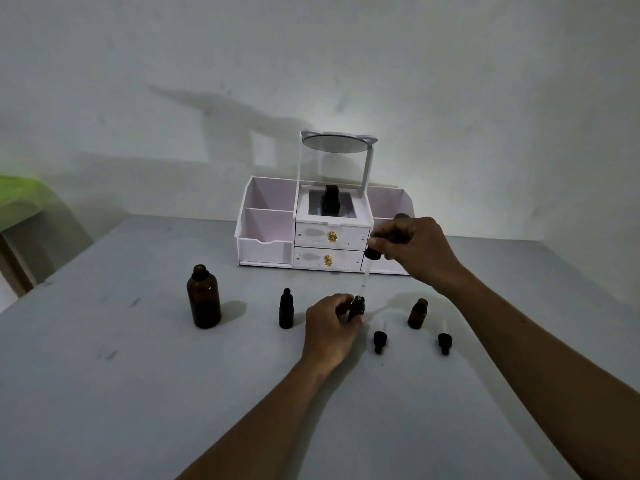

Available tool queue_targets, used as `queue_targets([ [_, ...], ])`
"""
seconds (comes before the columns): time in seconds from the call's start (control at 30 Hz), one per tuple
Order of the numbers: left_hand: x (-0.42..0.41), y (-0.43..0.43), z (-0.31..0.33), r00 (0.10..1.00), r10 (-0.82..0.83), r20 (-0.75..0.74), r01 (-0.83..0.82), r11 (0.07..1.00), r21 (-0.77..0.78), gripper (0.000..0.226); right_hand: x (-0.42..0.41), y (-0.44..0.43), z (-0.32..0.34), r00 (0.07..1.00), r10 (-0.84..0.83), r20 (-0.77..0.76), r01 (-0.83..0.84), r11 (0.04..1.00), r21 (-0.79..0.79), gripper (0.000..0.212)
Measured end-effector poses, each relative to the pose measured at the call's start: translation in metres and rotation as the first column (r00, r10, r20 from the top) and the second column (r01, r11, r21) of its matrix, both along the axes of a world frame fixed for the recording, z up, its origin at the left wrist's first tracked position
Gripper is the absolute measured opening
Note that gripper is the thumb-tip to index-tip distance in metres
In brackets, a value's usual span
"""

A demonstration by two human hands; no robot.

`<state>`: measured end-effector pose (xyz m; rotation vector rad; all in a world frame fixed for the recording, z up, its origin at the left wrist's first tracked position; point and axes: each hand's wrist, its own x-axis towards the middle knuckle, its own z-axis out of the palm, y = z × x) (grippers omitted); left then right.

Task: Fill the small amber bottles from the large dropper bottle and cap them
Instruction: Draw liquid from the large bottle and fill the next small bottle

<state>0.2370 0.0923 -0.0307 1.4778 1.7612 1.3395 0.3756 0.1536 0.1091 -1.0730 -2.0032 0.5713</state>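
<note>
On the grey table [138, 375], left fingers [341, 303] grip a small bottle [357, 309] (uncapped); right fingers [384, 234] pinch the dropper [372, 253].

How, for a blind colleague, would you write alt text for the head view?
A right hand holds a dropper with its tip at the mouth of a small bottle gripped by the left hand on a grey table. Left of it stand an open large bottle and a capped bottle; right of it, an open bottle and two loose caps.
</note>
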Motion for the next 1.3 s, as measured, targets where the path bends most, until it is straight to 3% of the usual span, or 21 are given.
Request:
queue_targets([
  [0.57,-0.001,-0.001,-0.001,1.0,-0.008,-0.016,0.009,1.0,0.018,0.036,-0.002,-0.001,-0.001,0.997,-0.035,0.068,0.031,0.998,0.049,0.007],
  [0.77,0.0,0.0,-0.001,1.0,-0.003,-0.01,0.003,1.0,0.003,0.043,-0.006,-0.003,-0.001,0.996,-0.037,0.087,0.03,0.996,0.082,0.008],
  [1.13,0.0,0.0,-0.001,0.999,0.008,-0.034,-0.007,1.0,0.007,0.044,-0.004,-0.007,0.0,0.995,-0.032,0.095,0.028,0.998,0.049,0.014],
  [1.3,-0.002,-0.015,0.006,0.999,-0.025,0.022,0.025,0.999,0.021,0.038,-0.004,-0.01,0.017,0.999,-0.006,0.04,0.003,0.998,0.068,0.01],
])
